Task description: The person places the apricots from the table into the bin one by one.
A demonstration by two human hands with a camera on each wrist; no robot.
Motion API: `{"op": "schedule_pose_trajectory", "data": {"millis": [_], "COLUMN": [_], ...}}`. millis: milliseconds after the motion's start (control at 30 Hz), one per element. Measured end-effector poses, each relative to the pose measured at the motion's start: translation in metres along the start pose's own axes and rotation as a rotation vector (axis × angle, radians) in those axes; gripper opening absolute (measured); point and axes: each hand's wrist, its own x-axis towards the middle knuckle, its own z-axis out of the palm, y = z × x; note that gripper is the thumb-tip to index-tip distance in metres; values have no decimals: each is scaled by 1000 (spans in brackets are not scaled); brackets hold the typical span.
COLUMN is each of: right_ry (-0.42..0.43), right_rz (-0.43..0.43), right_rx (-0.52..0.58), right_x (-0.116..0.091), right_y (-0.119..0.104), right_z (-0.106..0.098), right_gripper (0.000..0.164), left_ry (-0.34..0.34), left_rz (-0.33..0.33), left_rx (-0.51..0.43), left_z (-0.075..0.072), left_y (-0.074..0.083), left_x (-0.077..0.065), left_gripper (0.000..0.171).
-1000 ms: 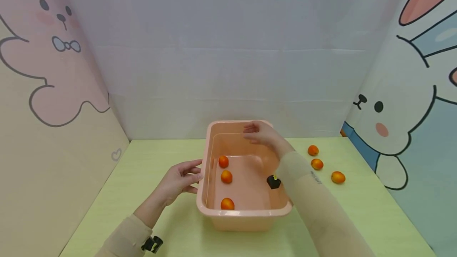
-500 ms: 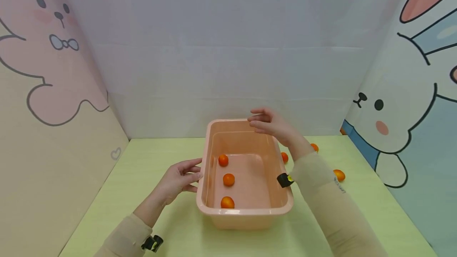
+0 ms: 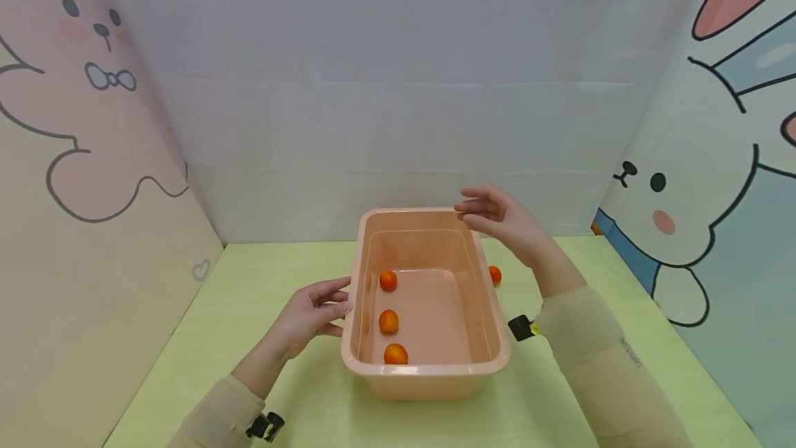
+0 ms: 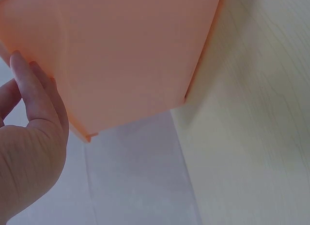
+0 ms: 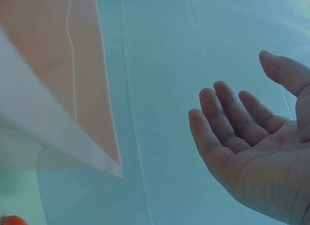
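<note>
A pink plastic basin stands on the table, with 3 small orange fruits inside: one at the back, a middle one and a front one. My left hand touches the basin's left side near the rim. In the left wrist view its straight fingers lie against the outer wall. Above the back right corner of the basin hovers my right hand, palm turned left. The right wrist view shows that hand empty, its fingers loosely bent.
Another small orange fruit lies on the table just right of the basin. A white sheet closes off the back, and cartoon-printed panels flank both sides.
My right hand has moved out of the basin, up and to the right. The middle fruit has shifted slightly forward. My right arm now covers the fruits farther right; my left hand stays put.
</note>
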Motion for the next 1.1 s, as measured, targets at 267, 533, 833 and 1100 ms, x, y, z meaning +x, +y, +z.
{"op": "schedule_pose_trajectory", "data": {"millis": [267, 533, 833, 1100], "right_ry": [76, 166, 262, 327], "right_rz": [51, 112, 198, 203], "right_rx": [-25, -48, -106, -140], "right_x": [-22, -43, -75, -102], "right_y": [30, 77, 123, 151], "right_z": [-11, -20, -29, -42], "right_gripper": [56, 58, 63, 58], "left_ry": [1, -3, -11, -20], "left_rz": [5, 14, 17, 24], "left_rx": [-8, -12, -30, -31], "left_z": [0, 0, 0, -1], "left_y": [-1, 0, -2, -3], "left_x": [-1, -1, 0, 1], "left_gripper": [60, 60, 60, 60]}}
